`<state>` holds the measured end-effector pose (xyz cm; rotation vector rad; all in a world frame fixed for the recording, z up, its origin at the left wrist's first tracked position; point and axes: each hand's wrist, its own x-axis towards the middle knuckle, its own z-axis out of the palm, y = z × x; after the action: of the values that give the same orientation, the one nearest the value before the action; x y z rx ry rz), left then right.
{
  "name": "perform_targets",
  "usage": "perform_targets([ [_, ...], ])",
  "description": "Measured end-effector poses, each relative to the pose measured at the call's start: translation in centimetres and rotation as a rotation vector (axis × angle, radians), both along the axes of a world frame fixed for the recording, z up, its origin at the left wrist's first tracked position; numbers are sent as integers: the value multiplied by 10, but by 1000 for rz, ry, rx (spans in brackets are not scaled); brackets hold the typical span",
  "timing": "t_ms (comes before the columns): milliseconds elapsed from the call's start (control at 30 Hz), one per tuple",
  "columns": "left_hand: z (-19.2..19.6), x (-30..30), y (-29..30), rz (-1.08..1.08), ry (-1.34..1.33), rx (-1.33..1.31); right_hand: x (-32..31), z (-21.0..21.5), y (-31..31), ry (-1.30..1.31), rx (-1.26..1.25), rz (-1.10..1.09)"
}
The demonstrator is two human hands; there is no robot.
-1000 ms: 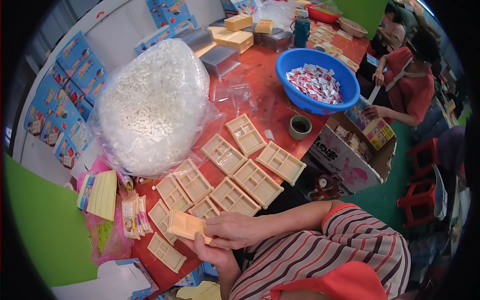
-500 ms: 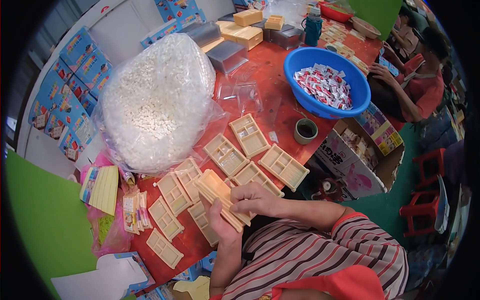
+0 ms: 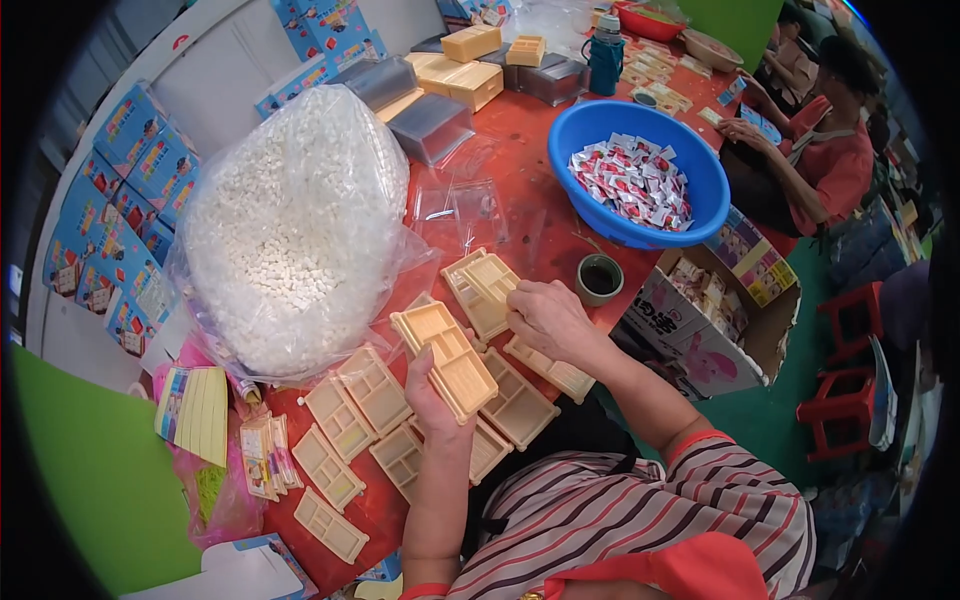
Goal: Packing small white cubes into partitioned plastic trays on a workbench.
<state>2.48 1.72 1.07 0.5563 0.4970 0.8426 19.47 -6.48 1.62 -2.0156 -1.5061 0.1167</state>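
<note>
My left hand grips a cream plastic tray with compartments, tilted above the table; more trays may be stacked beneath it, but I cannot tell. To its right, my right hand is closed on the edge of another compartment tray. That one lies over or just above a similar tray on the table, partly overlapping it. Under and around both hands several more cream trays are spread on the red tabletop, some hidden by my arms.
A big clear bag of small white pieces stands at left. Right of it are a blue basin of small packets, a dark-filled cup and an open carton. Clear plastic boxes lie behind. Another person sits at far right.
Both hands were together on a stack of trays. My right hand has since moved up and right with one tray, while the left keeps its hold. The view has shifted slightly.
</note>
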Motion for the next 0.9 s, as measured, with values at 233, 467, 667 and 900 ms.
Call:
perform_targets([
  [233, -14, -1, -3, -69, -4, -52, 32, 2, 16, 91, -252, -88],
  [467, -9, -10, -5, -69, -43, -60, 39, -20, 38, -65, -222, -233],
  [667, -5, -28, -10, -153, -134, -49, 28, -42, 31, -293, -243, -293],
  [900, 6, -33, -22, -47, -61, -54, 26, -49, 29, -400, -244, -339],
])
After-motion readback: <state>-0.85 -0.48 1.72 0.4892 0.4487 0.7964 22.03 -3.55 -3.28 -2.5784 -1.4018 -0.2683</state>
